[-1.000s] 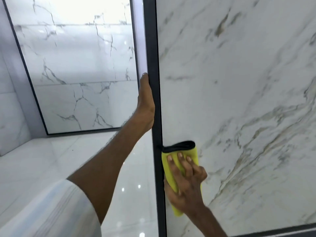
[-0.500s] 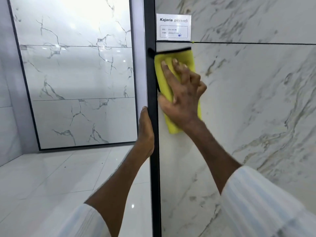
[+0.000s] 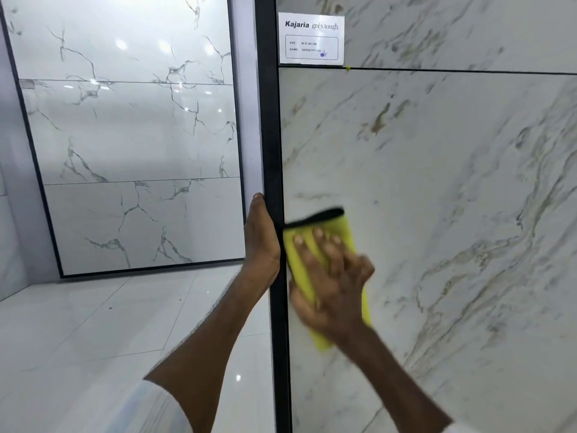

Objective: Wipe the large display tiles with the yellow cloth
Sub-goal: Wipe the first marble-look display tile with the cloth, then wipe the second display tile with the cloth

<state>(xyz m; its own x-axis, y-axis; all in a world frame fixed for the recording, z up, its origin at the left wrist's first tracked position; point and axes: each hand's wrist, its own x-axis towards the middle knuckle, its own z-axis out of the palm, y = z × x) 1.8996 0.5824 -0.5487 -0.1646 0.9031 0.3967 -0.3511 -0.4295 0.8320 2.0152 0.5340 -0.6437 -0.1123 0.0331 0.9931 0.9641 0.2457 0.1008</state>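
Right of the black frame (image 3: 274, 135), the yellow cloth (image 3: 349, 230) is pressed to the display tile (image 3: 437, 182) by the flat right hand (image 3: 331, 282). The left hand (image 3: 260, 242) is laid on the frame, fingers hidden; overlapping strokes are advised.

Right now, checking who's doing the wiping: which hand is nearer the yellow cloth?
Right. The right hand presses on the yellow cloth; the left hand holds the black frame beside it.

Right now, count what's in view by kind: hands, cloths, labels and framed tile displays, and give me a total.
Hands: 2, left hand, right hand
Cloths: 1, yellow cloth
Labels: 1, white label
Framed tile displays: 2, far display, near display
Total: 6
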